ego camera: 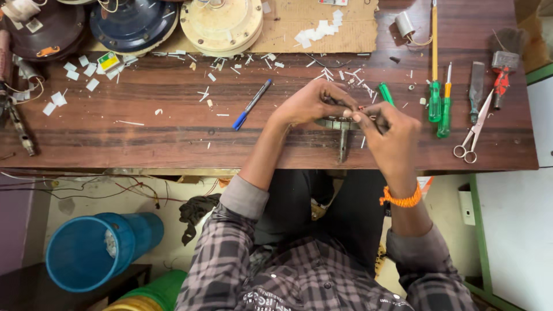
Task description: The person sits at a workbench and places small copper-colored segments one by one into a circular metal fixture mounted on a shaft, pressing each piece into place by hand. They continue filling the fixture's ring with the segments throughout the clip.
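Note:
Both my hands meet over a round metal motor part (339, 123) with a shaft (343, 145) pointing toward me, near the front edge of the wooden workbench (173, 115). My left hand (311, 103) curls over its far left side and grips it. My right hand (390, 131), with an orange band at the wrist, pinches at the top of the part beside thin reddish wire (362, 108). A green-handled screwdriver (386, 94) lies just behind my right hand.
A blue pen (251, 105) lies left of my hands. Screwdrivers (435, 86), a chisel (476, 83), scissors (473, 133) and a red tool (502, 78) lie at the right. Fan motor housings (222, 24) and cardboard (322, 29) sit at the back. Paper scraps are scattered. A blue bucket (95, 250) stands below.

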The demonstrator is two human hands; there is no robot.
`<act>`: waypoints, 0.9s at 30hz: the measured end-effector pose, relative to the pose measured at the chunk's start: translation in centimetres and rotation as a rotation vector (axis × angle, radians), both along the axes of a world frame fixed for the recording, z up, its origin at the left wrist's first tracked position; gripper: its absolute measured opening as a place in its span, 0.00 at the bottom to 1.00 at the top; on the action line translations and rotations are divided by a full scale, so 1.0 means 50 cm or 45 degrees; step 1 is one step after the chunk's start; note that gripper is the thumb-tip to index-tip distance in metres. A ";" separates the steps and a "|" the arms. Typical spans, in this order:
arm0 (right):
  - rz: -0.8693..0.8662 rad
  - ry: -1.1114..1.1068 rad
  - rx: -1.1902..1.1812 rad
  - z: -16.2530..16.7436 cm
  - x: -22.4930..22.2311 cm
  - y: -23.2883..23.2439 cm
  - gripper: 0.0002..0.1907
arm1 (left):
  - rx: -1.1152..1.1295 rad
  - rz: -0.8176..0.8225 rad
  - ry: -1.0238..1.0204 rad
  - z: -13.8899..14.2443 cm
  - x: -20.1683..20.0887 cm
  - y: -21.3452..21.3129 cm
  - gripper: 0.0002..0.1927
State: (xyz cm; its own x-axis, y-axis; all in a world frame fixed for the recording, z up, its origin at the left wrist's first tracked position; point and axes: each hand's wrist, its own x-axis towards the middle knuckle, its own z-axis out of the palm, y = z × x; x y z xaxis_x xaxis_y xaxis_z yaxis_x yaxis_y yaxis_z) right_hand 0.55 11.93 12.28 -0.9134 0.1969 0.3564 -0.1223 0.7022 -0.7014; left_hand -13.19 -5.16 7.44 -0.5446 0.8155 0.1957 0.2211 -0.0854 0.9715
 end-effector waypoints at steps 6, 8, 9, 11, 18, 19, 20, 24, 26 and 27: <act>0.024 -0.024 -0.065 0.000 0.002 -0.001 0.08 | 0.050 0.041 -0.026 0.001 -0.001 -0.008 0.08; 0.045 -0.057 -0.108 0.006 0.012 -0.005 0.07 | 0.037 0.055 0.174 0.008 -0.006 -0.016 0.10; 0.057 -0.075 -0.129 0.007 0.021 -0.011 0.06 | 0.042 0.039 0.339 0.011 -0.010 -0.023 0.11; 0.099 -0.040 -0.157 0.003 0.039 -0.030 0.06 | 0.029 0.017 0.511 0.014 -0.017 -0.032 0.12; 0.056 -0.008 -0.163 -0.043 0.071 -0.068 0.06 | 0.008 0.008 0.494 0.006 -0.022 -0.036 0.11; 0.058 0.005 -0.190 -0.052 0.074 -0.068 0.05 | 0.014 0.008 0.499 0.004 -0.021 -0.036 0.12; 0.060 0.019 -0.218 -0.062 0.076 -0.068 0.05 | 0.025 0.010 0.487 0.003 -0.020 -0.037 0.12; -0.010 0.018 -0.078 -0.099 0.090 -0.059 0.05 | 0.002 0.027 0.408 0.011 -0.003 -0.035 0.11; -0.048 -0.038 -0.122 -0.115 0.106 -0.060 0.03 | -0.013 0.051 0.414 0.030 0.012 -0.041 0.12; -0.064 -0.068 -0.145 -0.122 0.114 -0.060 0.03 | 0.000 0.056 0.447 0.043 0.019 -0.045 0.13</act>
State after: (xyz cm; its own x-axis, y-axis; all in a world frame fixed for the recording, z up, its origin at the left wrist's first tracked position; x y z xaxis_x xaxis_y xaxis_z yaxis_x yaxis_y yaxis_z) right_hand 6.25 8.93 6.18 -0.9184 0.2790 0.2806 -0.0497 0.6222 -0.7813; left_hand -12.22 -7.41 9.57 -0.4786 0.7929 0.3771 0.5451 -0.0685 0.8356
